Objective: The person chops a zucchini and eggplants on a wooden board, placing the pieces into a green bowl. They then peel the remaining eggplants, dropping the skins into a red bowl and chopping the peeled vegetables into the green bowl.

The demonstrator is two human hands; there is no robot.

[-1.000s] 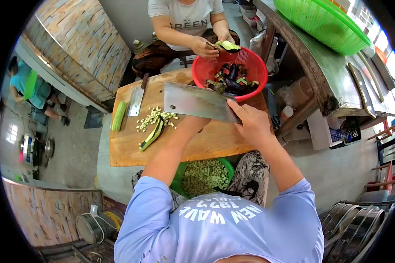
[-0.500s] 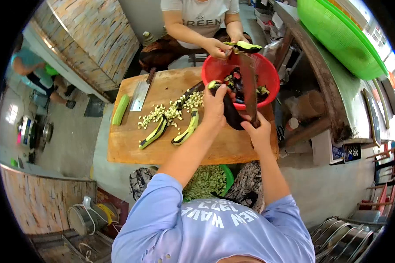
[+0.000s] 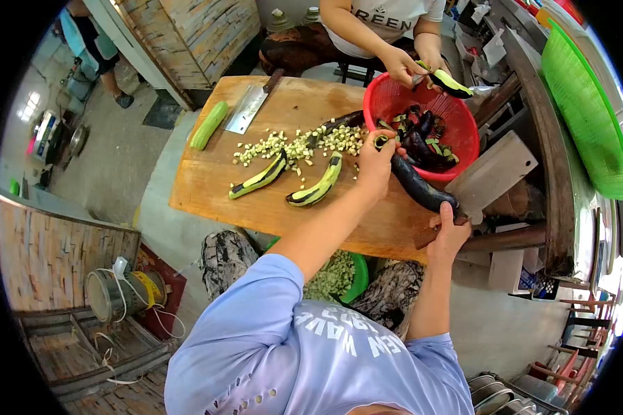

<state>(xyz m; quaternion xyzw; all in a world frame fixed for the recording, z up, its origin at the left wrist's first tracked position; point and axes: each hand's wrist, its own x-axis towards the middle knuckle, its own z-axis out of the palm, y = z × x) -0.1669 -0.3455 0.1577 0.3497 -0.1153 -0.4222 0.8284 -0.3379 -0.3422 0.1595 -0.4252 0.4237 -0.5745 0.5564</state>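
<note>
My left hand (image 3: 377, 162) is closed round the stem end of a dark eggplant (image 3: 420, 188). In my right hand (image 3: 450, 235) is a cleaver, its broad blade (image 3: 495, 174) pointing up to the right. The right thumb presses on the eggplant's lower end. The eggplant lies slantwise between both hands, beside the red basket (image 3: 372, 97). On the wooden cutting board (image 3: 208, 183), two partly peeled eggplants (image 3: 318, 183) (image 3: 259, 176) lie left of my hands, below a heap of pale diced pieces (image 3: 284, 147). A dark eggplant (image 3: 342, 123) lies partly behind the dice.
Across the board, a co-worker's hands (image 3: 405, 66) hold a half-peeled eggplant (image 3: 452, 84) above the basket of dark peels. Another cleaver (image 3: 248, 109) and a peeled green vegetable (image 3: 208, 125) lie at the board's left. A green basin (image 3: 358, 277) of dice stands between my legs.
The eggplant and cleaver have swung rightward relative to the basket; the blade, edge-on before, now shows its flat side. The view has shifted. The co-worker's hands still hold the half-peeled eggplant.
</note>
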